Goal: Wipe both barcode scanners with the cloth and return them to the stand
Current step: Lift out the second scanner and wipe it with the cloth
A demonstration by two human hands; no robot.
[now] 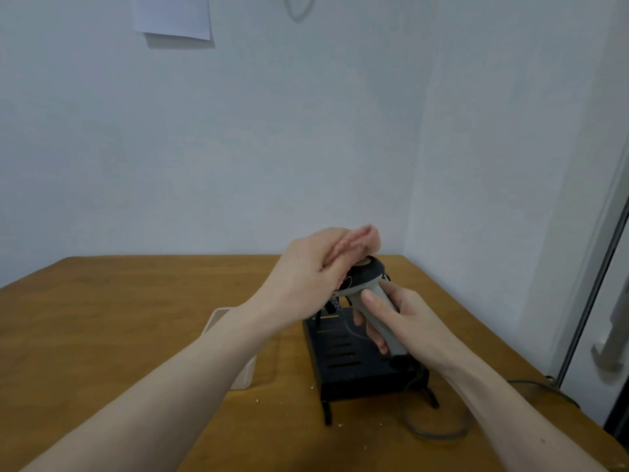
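Gripping grey-handled, black-headed barcode scanner, right hand; left hand presses pink cloth on its head, above black slotted stand near wooden table's far right corner.

No text, label, brand or number can be read anywhere; the sheet of paper fixed to the wall shows only a blank pale face, its surface too faint to tell any print; the barcode scanner shows a dark head and grey handle with no legible marking, any label there being blurred; the black stand on the worktop bears slots but no lettering that can be made out.
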